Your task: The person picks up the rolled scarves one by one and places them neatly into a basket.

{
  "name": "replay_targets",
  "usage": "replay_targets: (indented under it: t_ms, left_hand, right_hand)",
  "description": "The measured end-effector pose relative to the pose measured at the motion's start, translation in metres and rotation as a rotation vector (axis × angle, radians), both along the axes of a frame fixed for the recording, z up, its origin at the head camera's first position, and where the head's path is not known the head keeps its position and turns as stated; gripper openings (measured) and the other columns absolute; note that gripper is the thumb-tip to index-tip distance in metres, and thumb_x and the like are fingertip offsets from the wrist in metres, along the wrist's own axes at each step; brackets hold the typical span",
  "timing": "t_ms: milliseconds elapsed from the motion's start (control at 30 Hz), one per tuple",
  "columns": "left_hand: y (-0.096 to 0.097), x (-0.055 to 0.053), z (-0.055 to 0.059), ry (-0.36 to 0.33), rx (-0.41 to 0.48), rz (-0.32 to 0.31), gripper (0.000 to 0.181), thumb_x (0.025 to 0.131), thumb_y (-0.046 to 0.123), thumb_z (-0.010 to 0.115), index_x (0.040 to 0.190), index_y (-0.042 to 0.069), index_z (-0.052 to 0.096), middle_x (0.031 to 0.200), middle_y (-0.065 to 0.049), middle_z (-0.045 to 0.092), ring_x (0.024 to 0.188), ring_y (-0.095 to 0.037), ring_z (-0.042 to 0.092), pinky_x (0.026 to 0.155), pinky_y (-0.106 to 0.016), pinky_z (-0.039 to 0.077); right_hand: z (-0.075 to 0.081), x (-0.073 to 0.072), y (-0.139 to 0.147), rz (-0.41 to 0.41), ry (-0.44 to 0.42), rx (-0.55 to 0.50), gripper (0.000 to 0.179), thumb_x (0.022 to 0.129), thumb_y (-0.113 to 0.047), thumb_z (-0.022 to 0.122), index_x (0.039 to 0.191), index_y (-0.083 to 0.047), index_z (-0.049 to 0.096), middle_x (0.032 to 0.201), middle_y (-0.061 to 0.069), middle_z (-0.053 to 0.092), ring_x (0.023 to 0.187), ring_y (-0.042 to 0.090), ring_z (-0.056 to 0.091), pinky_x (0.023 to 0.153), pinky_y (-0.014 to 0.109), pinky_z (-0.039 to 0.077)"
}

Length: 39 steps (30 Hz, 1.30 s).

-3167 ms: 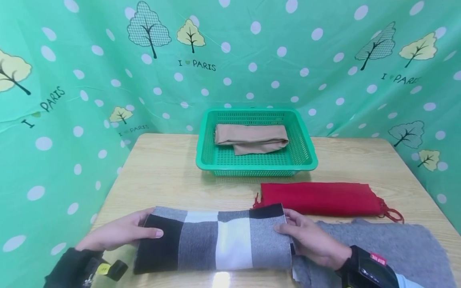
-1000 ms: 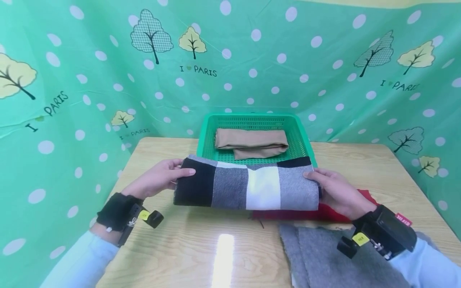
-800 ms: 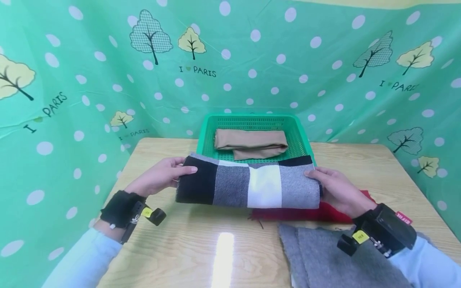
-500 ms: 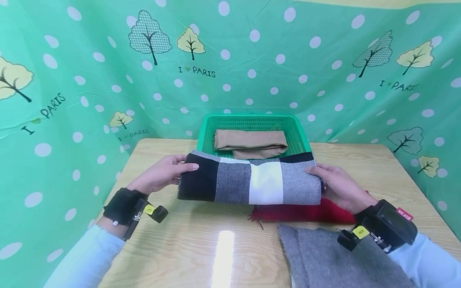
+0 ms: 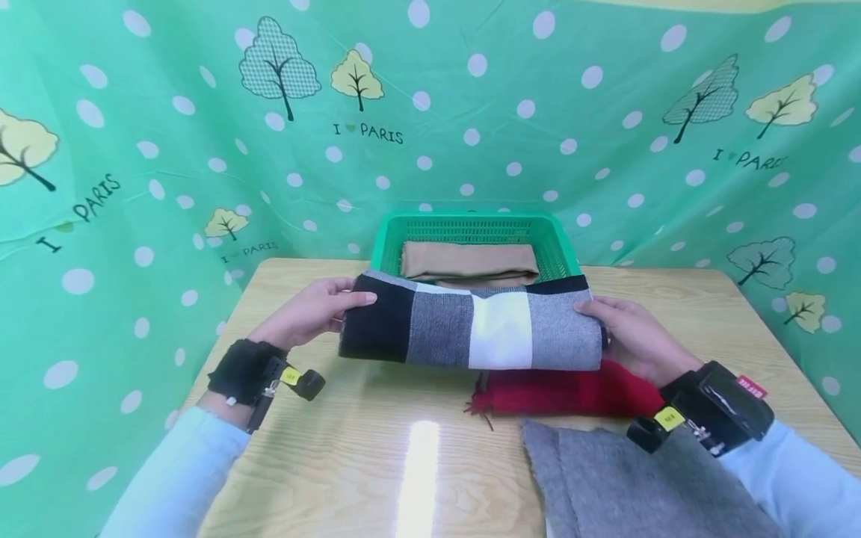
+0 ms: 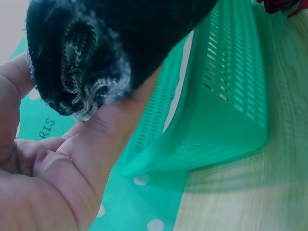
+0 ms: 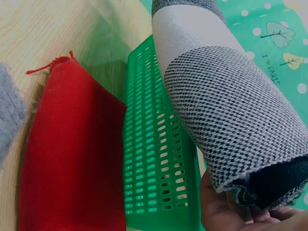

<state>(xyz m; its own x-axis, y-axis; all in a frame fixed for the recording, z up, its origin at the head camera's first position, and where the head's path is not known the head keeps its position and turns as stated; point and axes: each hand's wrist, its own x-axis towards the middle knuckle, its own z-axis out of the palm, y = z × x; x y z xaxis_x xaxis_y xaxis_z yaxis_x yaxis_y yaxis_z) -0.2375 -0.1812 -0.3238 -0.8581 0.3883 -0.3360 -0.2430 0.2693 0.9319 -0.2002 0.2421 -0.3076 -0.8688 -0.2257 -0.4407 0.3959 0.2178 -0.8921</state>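
Observation:
A folded scarf [image 5: 471,325] in black, grey and white checks hangs level between my two hands. My left hand [image 5: 316,310] pinches its left end, thumb on the front face. The right end is gripped by my right hand [image 5: 628,332], again thumb in front. In both wrist views the scarf is above the table, over the near rim of the green basket [image 7: 159,144]. That basket [image 5: 563,246] holds a folded beige cloth [image 5: 471,260], its lower part hidden behind the scarf.
On the table [image 5: 323,463], a folded red scarf [image 5: 565,392] with fringe lies in front of the basket, partly covered by the right hand. Nearer on the right is a grey cloth [image 5: 625,478]. A green polka-dot curtain [image 5: 430,112] hangs behind the table.
Both hands have carried the checked scarf up and forward from the table's near side to the basket's front rim. Its rise continues slowly, covering more of the beige cloth.

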Motion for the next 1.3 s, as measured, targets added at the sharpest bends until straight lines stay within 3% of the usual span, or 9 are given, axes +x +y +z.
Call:
replay_targets:
  t_ms: [500,733,933,1133,1300]
  left_hand:
    - [0.009,-0.018,-0.003,-0.010,0.025,0.053,0.036,0.093,0.022,0.056,0.121,0.001,0.047,0.087,0.004,0.070,0.078,-0.012,0.067,0.079,-0.034,0.055]
    - [0.013,-0.027,-0.004,-0.013,0.060,0.067,0.036,0.094,0.023,0.056,0.121,0.001,0.049,0.084,0.005,0.070,0.074,-0.009,0.066,0.076,-0.031,0.055]
    - [0.017,-0.033,-0.002,-0.016,0.023,0.108,0.042,0.092,0.025,0.058,0.123,-0.001,0.047,0.082,0.005,0.066,0.067,-0.007,0.060,0.075,-0.028,0.055]
    - [0.019,-0.041,-0.002,-0.032,0.053,0.130,0.047,0.093,0.024,0.057,0.127,-0.004,0.043,0.080,0.006,0.066,0.067,-0.005,0.060,0.071,-0.024,0.054]
    - [0.020,-0.044,-0.002,-0.044,0.068,0.150,0.047,0.093,0.022,0.056,0.129,-0.005,0.042,0.080,0.006,0.067,0.069,-0.005,0.062,0.068,-0.023,0.054]
  right_hand:
    - [0.005,-0.018,0.003,0.008,0.007,0.031,0.070,0.098,-0.040,0.043,0.149,-0.003,0.014,0.146,0.016,0.020,0.126,0.029,0.027,0.088,0.025,0.045]
    - [0.005,-0.027,0.004,-0.022,-0.005,0.032,0.071,0.097,-0.040,0.043,0.150,-0.004,0.012,0.146,0.016,0.019,0.127,0.030,0.026,0.096,0.033,0.038]
    - [0.005,-0.032,0.004,-0.030,-0.007,0.028,0.070,0.098,-0.040,0.042,0.150,-0.005,0.011,0.147,0.016,0.017,0.128,0.032,0.024,0.103,0.042,0.035]
    - [0.006,-0.039,0.003,-0.049,0.010,0.003,0.068,0.098,-0.037,0.042,0.149,-0.004,0.013,0.144,0.013,0.018,0.125,0.029,0.025,0.097,0.037,0.037]
    - [0.004,-0.044,0.000,-0.068,0.008,-0.004,0.069,0.098,-0.036,0.041,0.150,-0.003,0.009,0.151,0.016,0.009,0.129,0.033,0.021,0.106,0.049,0.032]
